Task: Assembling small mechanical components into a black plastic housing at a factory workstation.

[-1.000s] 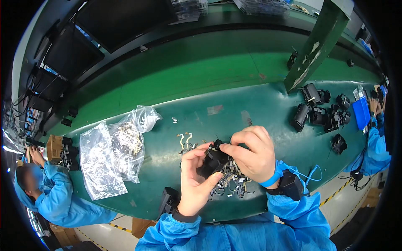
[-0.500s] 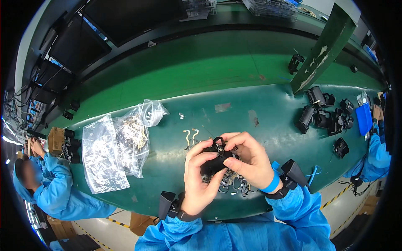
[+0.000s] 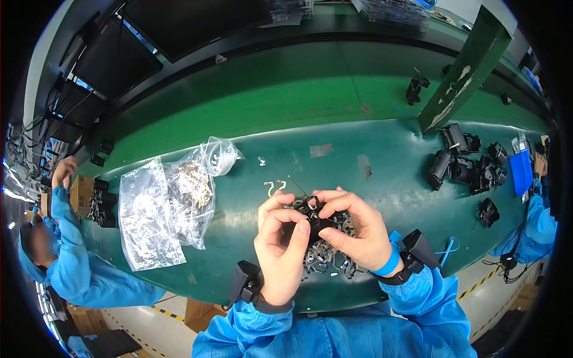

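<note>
One black part point(image 3: 309, 208) was held near the centre, grasped in the fingertips of the left hand point(image 3: 282, 238) and right hand point(image 3: 358, 234), seemingly to steady it. One cable pile point(image 3: 322, 260) lay beneath, probably for easy reach. At least two clear bags point(image 3: 148, 222) lay left; black housings point(image 3: 439, 169), right, overlapped uncountably.

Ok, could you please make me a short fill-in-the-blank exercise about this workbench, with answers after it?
1. The left hand and right hand hold one compact plastic part, coloured ____.
2. The clear plastic bags lie to the person's ____.
3. The cluster of black plastic parts lies to the person's ____.
4. The glossy tabletop is ____ in colour.

Missing words: black; left; right; green.
</note>
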Available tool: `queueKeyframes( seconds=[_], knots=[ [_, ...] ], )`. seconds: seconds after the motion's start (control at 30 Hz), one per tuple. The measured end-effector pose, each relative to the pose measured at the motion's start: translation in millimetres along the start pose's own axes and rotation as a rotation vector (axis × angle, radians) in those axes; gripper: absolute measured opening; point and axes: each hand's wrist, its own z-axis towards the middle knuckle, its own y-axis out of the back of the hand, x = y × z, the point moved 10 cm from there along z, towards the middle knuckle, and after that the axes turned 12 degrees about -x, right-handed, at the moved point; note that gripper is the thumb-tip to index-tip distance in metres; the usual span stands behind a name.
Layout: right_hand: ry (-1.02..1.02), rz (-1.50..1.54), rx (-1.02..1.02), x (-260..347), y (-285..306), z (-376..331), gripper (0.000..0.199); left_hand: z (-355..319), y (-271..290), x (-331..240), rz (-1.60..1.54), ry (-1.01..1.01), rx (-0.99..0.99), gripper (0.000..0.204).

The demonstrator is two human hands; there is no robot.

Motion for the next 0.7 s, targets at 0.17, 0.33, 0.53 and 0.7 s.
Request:
queueKeyframes(
  seconds=[0.17, 0.33, 0.53, 0.7],
  knots=[
    [0.091, -0.182, -0.021, 5.8, 3.2, 0.6, 0.022, -2.8, 3.1, 15.0, -0.121, 0.111, 0.004, 0.005],
    [0.105, -0.219, 0.000, 4.6, 3.7, 0.9, 0.021, -5.1, 1.4, 21.1, -0.179, 0.281, 0.031, 0.007],
    [0.154, -0.284, 0.029, 11.2, 4.0, 1.1, 0.031, 4.6, 11.5, -19.9, 0.345, -0.134, 0.000, 0.008],
    [0.189, -0.317, 0.024, 15.3, 5.4, 1.2, 0.035, -7.3, -0.6, -62.4, 0.837, -0.622, -0.060, 0.014]
  ],
)
